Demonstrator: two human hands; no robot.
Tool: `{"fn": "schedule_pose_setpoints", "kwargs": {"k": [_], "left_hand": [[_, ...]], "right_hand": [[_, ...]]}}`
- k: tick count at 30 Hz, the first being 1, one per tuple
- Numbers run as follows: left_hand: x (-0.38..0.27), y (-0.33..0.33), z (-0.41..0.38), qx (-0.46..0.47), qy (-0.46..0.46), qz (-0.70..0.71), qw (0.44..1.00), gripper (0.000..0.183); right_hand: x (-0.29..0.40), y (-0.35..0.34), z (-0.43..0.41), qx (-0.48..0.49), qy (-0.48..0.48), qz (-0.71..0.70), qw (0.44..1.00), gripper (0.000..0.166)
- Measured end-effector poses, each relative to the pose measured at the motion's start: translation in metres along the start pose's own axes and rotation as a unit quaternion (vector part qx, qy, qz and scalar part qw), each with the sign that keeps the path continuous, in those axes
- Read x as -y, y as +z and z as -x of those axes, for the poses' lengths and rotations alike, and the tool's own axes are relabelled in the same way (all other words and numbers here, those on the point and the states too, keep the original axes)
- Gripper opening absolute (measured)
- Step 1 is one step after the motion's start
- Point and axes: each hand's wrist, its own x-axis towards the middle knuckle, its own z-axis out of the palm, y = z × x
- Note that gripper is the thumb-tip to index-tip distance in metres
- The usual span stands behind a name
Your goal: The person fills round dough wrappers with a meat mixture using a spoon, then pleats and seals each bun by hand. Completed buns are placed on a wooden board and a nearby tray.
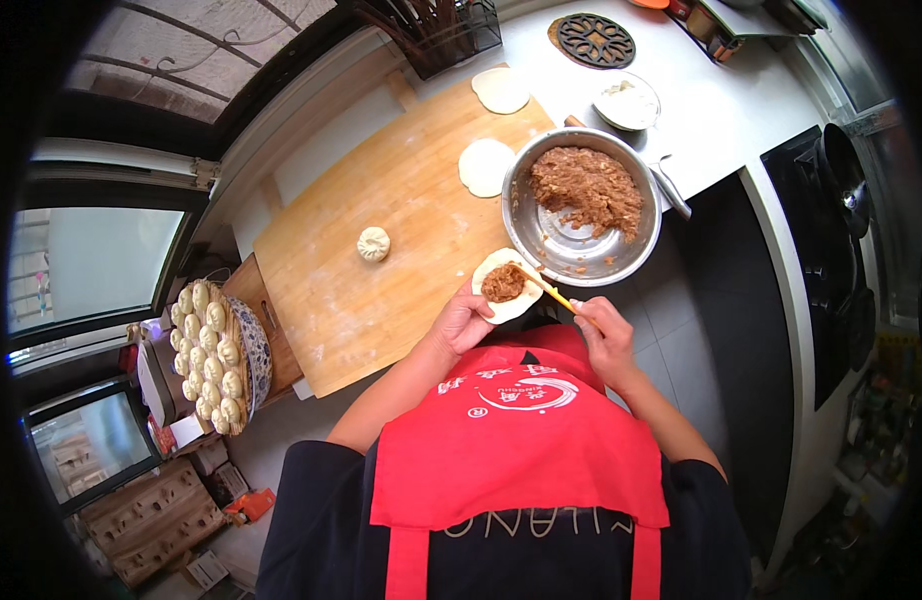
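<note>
My left hand holds a round dough wrapper just off the front edge of the wooden board. A lump of minced meat filling sits on the wrapper. In my right hand is a thin yellow utensil, its tip touching the filling. Right beside the wrapper stands a steel bowl with more minced filling heaped toward its far side. Two flat dough wrappers lie at the board's right part. One pleated bun rests on the board's middle.
The floured wooden board covers much of the counter. At left, a woven tray bears several pleated buns over a blue-patterned bowl. A bowl of white powder, a black trivet and a metal-handled tool lie beyond the steel bowl.
</note>
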Motion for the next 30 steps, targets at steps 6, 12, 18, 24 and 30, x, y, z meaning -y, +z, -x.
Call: {"fn": "schedule_pose_setpoints", "kwargs": {"k": [6,12,18,24,30], "left_hand": [[-0.019,0.011,0.015,0.035,0.007,-0.015,0.999,0.088],[-0.035,0.035,0.022,0.077,0.015,-0.026,0.997,0.090],[-0.048,0.054,0.020,0.101,0.030,-0.046,0.993,0.091],[-0.053,0.066,0.015,0.138,0.024,-0.060,0.988,0.096],[-0.062,0.075,0.013,0.190,0.006,-0.063,0.980,0.089]], "right_hand": [[0.036,-0.012,-0.019,0.039,0.242,-0.204,0.948,0.019],[0.057,-0.024,-0.033,0.016,0.193,-0.140,0.971,0.019],[0.079,-0.041,-0.050,0.036,0.266,-0.275,0.923,0.022],[0.083,-0.043,-0.060,0.031,0.286,-0.265,0.920,0.022],[0.099,-0.044,-0.070,0.040,0.181,-0.147,0.972,0.020]]}}
